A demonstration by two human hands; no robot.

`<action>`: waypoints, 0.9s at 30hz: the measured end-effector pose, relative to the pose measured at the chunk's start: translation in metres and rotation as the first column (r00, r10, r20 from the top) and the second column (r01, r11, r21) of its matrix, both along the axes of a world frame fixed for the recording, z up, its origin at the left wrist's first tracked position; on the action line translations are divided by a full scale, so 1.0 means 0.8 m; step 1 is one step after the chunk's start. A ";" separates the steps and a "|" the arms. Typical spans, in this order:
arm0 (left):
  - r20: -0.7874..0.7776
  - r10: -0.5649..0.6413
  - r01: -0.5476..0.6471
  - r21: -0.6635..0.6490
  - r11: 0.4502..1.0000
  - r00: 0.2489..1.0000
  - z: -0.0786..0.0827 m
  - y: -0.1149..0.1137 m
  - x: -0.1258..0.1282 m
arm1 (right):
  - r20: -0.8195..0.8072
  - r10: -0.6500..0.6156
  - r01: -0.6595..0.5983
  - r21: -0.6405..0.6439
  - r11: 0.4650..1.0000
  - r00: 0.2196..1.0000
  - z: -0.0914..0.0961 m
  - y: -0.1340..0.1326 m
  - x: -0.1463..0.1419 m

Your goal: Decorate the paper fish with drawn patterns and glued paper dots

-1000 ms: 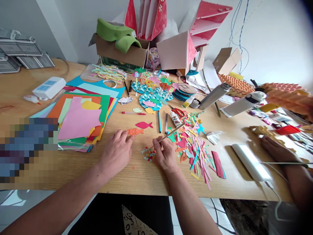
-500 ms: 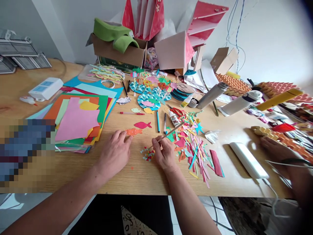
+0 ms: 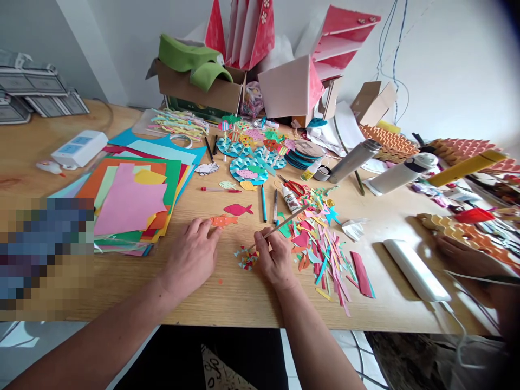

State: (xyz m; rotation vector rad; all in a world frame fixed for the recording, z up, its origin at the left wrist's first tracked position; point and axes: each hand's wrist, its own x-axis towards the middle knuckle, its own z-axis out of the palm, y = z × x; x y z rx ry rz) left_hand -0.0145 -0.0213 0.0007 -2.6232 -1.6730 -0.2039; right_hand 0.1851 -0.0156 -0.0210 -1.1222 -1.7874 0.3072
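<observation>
My left hand (image 3: 194,250) lies on the table with its fingers stretched out, the fingertips touching or right at the edge of an orange paper fish (image 3: 225,220). In my right hand (image 3: 277,255) a thin wooden stick (image 3: 285,221) is pinched. Its lower tip points down at a small pile of coloured paper bits (image 3: 246,261). A plain dark pink paper fish (image 3: 238,209) rests just beyond the orange one. To the right of my right hand, paper strips and scraps (image 3: 332,260) are heaped, with a white glue bottle (image 3: 291,199) behind them.
Stacked coloured paper (image 3: 130,200) lies at left. A blue pen (image 3: 264,204), red-handled scissors (image 3: 296,187) and blue wavy discs with paper fish (image 3: 248,172) stand farther back. At right are a white power bank (image 3: 416,270), a bottle (image 3: 401,172) and another person's hand (image 3: 457,252).
The whole view has shifted slightly. Both hands, the stick and the paper fish stay in nearly the same places on the table.
</observation>
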 end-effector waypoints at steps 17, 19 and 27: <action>0.016 -0.026 0.025 0.039 0.999 1.000 -0.002 0.002 -0.001 | -0.003 -0.002 0.002 -0.021 1.000 1.000 -0.001 0.000 0.002; 0.018 -0.021 0.021 0.036 0.999 1.000 -0.001 0.001 -0.002 | 0.002 0.006 -0.006 -0.026 1.000 1.000 -0.001 0.000 0.002; 0.027 -0.025 0.025 0.033 0.999 0.999 -0.002 0.001 -0.003 | 0.048 0.010 -0.007 -0.061 0.998 0.999 0.000 0.000 0.002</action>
